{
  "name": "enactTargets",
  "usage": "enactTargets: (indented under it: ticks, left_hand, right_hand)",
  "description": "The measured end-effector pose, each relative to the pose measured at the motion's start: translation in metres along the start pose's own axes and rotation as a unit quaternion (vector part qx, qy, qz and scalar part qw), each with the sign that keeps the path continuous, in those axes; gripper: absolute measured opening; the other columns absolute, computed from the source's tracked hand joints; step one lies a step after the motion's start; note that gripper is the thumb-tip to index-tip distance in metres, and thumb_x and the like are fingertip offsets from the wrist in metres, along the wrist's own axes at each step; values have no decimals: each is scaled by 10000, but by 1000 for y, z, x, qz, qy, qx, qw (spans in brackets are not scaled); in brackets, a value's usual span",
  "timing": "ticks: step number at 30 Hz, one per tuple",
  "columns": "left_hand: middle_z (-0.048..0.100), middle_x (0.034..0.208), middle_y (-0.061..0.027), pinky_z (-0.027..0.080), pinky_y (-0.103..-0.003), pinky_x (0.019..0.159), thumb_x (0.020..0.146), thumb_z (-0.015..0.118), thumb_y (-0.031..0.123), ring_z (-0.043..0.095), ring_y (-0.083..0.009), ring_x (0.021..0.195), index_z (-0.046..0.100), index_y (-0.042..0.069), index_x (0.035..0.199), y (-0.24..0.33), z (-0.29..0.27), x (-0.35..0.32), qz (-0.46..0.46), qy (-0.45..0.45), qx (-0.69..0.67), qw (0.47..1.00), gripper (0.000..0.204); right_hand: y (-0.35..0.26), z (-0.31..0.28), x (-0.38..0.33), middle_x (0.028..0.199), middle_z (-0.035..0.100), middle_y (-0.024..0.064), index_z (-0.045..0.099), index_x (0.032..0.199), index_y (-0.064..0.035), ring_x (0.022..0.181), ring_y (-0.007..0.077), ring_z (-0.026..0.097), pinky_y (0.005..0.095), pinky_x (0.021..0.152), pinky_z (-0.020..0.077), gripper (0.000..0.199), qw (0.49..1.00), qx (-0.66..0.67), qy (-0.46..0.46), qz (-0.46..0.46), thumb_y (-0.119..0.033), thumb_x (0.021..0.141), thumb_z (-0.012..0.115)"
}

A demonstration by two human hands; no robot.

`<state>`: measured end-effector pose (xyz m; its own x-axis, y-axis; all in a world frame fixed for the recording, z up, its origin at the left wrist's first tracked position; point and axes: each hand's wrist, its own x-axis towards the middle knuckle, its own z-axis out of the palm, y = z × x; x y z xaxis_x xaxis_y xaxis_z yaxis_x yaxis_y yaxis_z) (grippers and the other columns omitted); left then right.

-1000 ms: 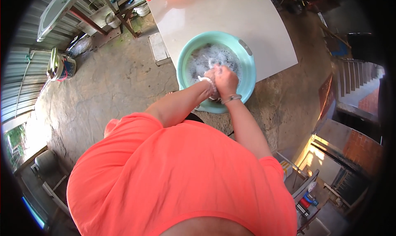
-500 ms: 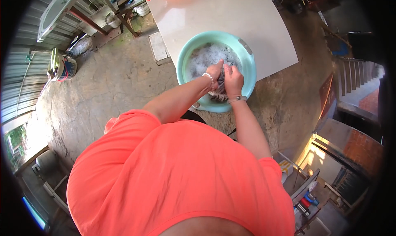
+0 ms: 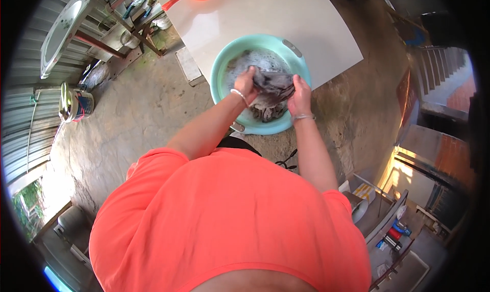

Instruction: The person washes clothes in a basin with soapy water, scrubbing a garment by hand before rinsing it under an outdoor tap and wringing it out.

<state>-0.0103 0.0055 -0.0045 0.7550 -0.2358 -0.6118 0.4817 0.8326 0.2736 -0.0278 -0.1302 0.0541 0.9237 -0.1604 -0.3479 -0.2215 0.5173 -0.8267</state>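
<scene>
Above the turquoise basin [image 3: 218,69], dark grey cloth [image 3: 275,86] is held spread between left hand [image 3: 246,84] and right hand [image 3: 300,96], the work seemingly unfinished, since bunched fabric [image 3: 269,113] is left in foamy water [image 3: 253,59] below.

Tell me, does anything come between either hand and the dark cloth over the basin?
Nothing visible does: the left hand and right hand grip the dark grey cloth directly, one at each side, over the turquoise basin. The suds show beyond it, not between.
</scene>
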Motion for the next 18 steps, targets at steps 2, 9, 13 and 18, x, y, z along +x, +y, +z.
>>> enactTargets:
  ticks: [2,9,13,18]
  left_hand:
    - [530,952,-100,433,-421,779,846,421,300,527,-235,863,483,44,962,2,-4,7,-6,-11,9,1000,288]
    - [530,928,-107,425,-385,774,830,409,397,526,-227,833,499,61,973,-10,-10,22,-119,-156,-39,980,376]
    - [524,901,-84,425,-367,754,824,395,419,526,-219,800,498,87,919,-26,-2,18,-88,-191,-85,974,360]
    - [516,850,-55,423,-351,729,819,378,447,524,-208,757,493,120,848,-38,10,6,-102,-181,-76,975,347]
  right_hand:
    - [5,-9,6,878,541,94,495,959,36,785,138,504,262,703,416,223,999,-10,43,-15,-135,816,492]
    - [22,75,-38,681,538,141,546,660,-49,610,268,533,335,560,432,149,769,-544,-124,-313,-190,680,585]
    - [27,65,-31,561,522,137,506,549,-59,527,315,524,397,477,420,289,716,-600,-75,-349,-261,756,505]
    - [12,34,-2,576,529,136,500,577,-57,519,313,522,402,464,411,286,711,-621,17,-329,-261,777,483]
